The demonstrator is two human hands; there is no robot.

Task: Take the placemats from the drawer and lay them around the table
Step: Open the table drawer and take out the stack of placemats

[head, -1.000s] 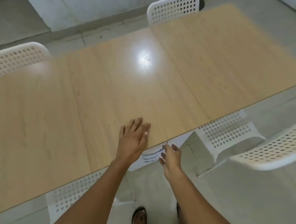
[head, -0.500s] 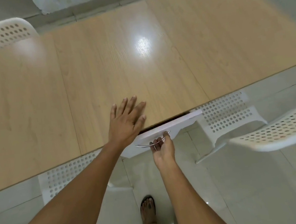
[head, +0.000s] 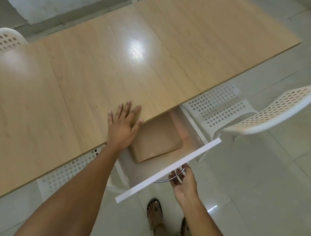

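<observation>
1. We see the white pull-out drawer (head: 191,125) open from above between the near edge of the pale wood tabletop (head: 104,65) and its white front panel (head: 167,170).
2. A stack of tan rectangular placemats (head: 156,139) fills the drawer's left part; a bare strip runs along its right wall.
3. Our left hand (head: 125,124) lies flat on the tabletop's near edge, overhanging the drawer's back left corner.
4. Our right hand (head: 182,181) grips the curved metal handle (head: 163,180) below the front panel.
5. A white perforated plastic chair (head: 272,112) stands just right of the drawer, blocking that side.
</observation>
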